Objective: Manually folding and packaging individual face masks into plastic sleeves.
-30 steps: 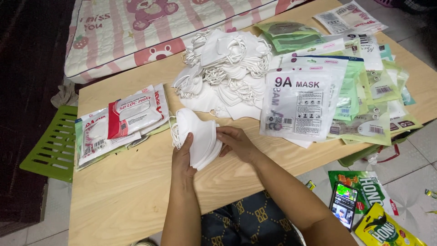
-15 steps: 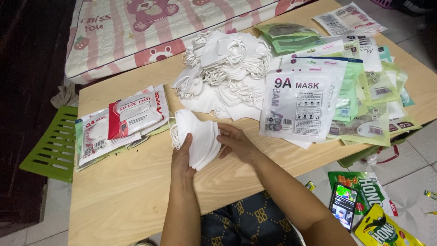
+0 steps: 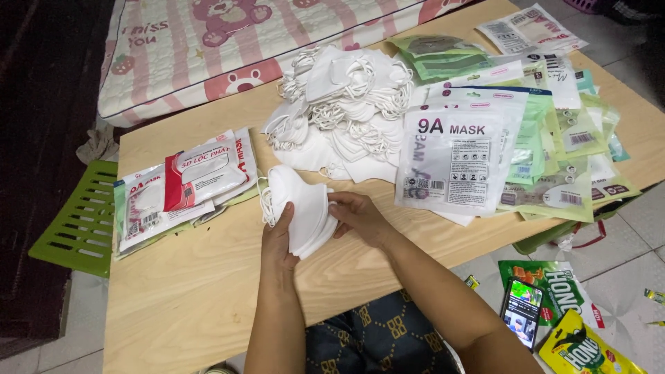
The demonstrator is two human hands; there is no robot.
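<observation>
My left hand [image 3: 277, 239] and my right hand [image 3: 358, 216] both grip a small stack of folded white face masks [image 3: 299, 204] just above the wooden table [image 3: 187, 298]. The left hand holds the stack's lower left edge; the right hand holds its right side. Behind the stack lies a big loose pile of white masks [image 3: 343, 104] with ear loops. To the right stand several empty mask pouches [image 3: 454, 163], white and green. At the left lies a heap of filled mask packets [image 3: 183, 183] with red and white fronts.
A pink patterned mattress [image 3: 228, 41] lies behind the table. A green plastic stool [image 3: 76, 221] sits at the left edge. On the floor at the right are a phone [image 3: 523, 312] with a lit screen and green and yellow snack bags [image 3: 582, 346].
Both hands and the mask stack have stayed almost in place; the fingers shifted slightly along the stack's edges.
</observation>
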